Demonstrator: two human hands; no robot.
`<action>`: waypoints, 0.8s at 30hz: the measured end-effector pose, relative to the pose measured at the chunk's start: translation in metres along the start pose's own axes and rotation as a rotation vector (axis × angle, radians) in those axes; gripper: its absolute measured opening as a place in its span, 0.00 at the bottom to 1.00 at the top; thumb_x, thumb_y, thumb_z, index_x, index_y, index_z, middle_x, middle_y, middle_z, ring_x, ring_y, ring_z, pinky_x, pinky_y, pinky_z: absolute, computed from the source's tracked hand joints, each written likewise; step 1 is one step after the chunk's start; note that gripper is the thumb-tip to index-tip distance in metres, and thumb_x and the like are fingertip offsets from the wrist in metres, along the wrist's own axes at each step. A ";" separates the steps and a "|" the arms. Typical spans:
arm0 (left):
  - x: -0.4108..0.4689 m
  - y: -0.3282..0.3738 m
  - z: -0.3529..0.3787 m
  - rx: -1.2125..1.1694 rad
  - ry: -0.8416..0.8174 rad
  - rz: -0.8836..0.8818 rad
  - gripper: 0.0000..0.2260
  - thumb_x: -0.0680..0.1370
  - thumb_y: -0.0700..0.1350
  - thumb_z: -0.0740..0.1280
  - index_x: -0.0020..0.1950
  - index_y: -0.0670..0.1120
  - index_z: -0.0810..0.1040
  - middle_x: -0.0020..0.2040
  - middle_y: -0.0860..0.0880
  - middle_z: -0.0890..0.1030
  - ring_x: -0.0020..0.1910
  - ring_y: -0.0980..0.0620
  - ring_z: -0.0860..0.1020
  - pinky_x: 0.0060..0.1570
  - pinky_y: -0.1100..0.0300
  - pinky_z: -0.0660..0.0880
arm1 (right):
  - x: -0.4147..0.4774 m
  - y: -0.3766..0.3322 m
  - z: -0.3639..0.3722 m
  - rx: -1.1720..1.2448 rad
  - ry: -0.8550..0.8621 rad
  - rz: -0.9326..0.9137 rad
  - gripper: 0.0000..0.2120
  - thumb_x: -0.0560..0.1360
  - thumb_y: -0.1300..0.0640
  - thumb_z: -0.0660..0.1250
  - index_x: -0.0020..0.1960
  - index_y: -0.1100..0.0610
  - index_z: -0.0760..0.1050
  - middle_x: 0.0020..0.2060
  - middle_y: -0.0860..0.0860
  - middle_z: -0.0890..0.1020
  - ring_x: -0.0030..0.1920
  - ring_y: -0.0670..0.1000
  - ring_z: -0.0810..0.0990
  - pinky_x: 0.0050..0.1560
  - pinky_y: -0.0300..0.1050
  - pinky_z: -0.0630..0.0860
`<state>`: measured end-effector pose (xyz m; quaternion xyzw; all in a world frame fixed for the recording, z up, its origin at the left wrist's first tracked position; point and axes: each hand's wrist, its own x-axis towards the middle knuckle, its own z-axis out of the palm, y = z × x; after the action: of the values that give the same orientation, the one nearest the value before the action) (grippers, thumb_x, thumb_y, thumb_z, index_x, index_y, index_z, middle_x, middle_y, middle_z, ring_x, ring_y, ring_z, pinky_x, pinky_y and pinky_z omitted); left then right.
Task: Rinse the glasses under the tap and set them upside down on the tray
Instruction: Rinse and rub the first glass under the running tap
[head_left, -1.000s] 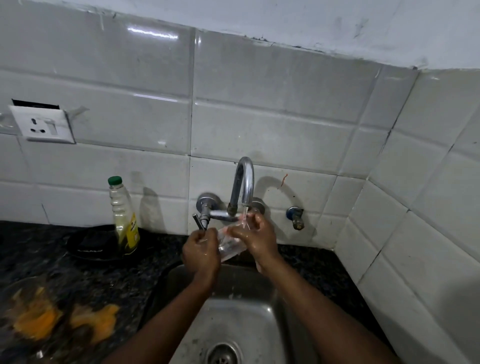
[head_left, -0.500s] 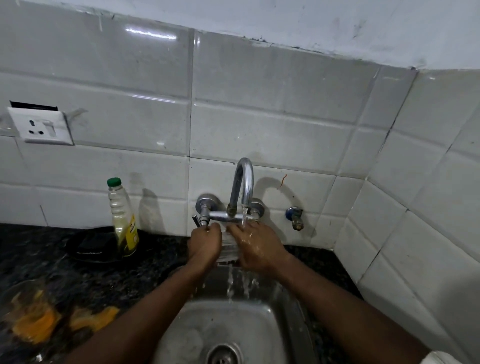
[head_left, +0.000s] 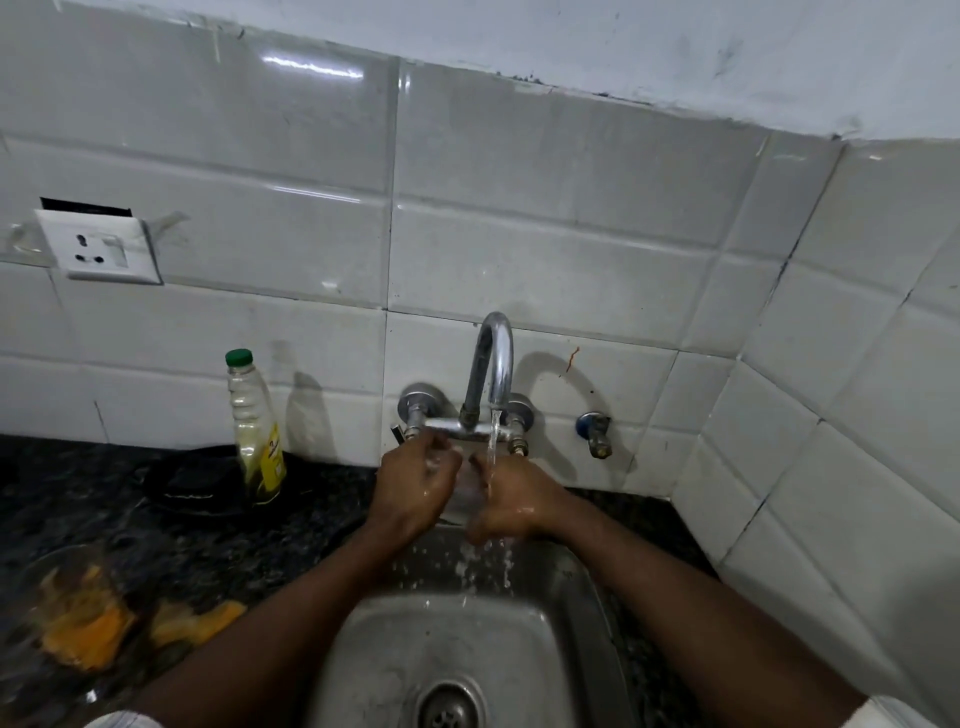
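While the tap (head_left: 491, 364) runs, step in hand: rinsing; one clear drinking glass (head_left: 464, 496) is under the spout, and no rinsed glass is seen set down anywhere
Glass: centre of the frame, just below the spout and over the back edge of the steel sink (head_left: 395, 654); held between both hands; so transparent that its tilt and the way its mouth faces cannot be told
Left hand (head_left: 415, 486): fingers curled round the glass's left side, clamped on it
Right hand (head_left: 511, 501): wrapped against the glass's right side, fingers curled on it; wet, with the water stream (head_left: 493, 447) falling across it and spilling into the basin
Tray: not surely in view; a dark flat object (head_left: 192, 488) lies on the table (head_left: 130, 535) left of the tap, behind an oil bottle (head_left: 254, 431); whether that is the tray cannot be told
Progress, as a judgement: early or mid-task; this glass is not yet inverted or placed
Next move calls for: pouring the water out over the sink; one hand taking the whole weight while the other lets go; turning the mouth downward; carrying the glass clear of the bottle to the tray
Care needed: wet glass in wet fingers is likely slippery; a firm wrap round the body seems safer than a pinch at the rim
Also there: a wall socket (head_left: 98, 249) at upper left; orange scraps (head_left: 83, 623) on the table at lower left
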<state>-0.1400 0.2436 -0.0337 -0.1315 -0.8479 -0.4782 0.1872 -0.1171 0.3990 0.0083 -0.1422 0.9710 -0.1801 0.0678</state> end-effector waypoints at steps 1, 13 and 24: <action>-0.007 -0.002 -0.005 -0.074 -0.049 0.139 0.16 0.76 0.55 0.61 0.53 0.46 0.80 0.46 0.52 0.82 0.45 0.56 0.80 0.43 0.68 0.72 | -0.002 0.002 -0.003 0.090 -0.063 0.008 0.28 0.62 0.56 0.80 0.59 0.53 0.75 0.50 0.49 0.81 0.48 0.51 0.81 0.47 0.42 0.78; -0.028 -0.003 -0.003 -0.165 0.096 0.214 0.10 0.75 0.53 0.64 0.48 0.49 0.79 0.41 0.54 0.81 0.41 0.62 0.79 0.41 0.71 0.71 | -0.004 -0.007 0.000 -0.040 -0.022 -0.034 0.33 0.60 0.50 0.80 0.62 0.53 0.72 0.53 0.51 0.81 0.49 0.52 0.80 0.51 0.49 0.79; -0.029 -0.007 -0.002 -0.140 0.115 0.236 0.13 0.76 0.52 0.65 0.52 0.44 0.81 0.44 0.52 0.82 0.43 0.59 0.80 0.43 0.70 0.73 | -0.007 -0.013 0.008 -0.014 0.004 -0.003 0.39 0.60 0.50 0.81 0.67 0.51 0.68 0.56 0.51 0.80 0.53 0.53 0.80 0.53 0.52 0.80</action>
<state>-0.1165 0.2371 -0.0514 -0.2151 -0.7791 -0.5175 0.2809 -0.1056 0.3872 0.0058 -0.1440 0.9721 -0.1736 0.0645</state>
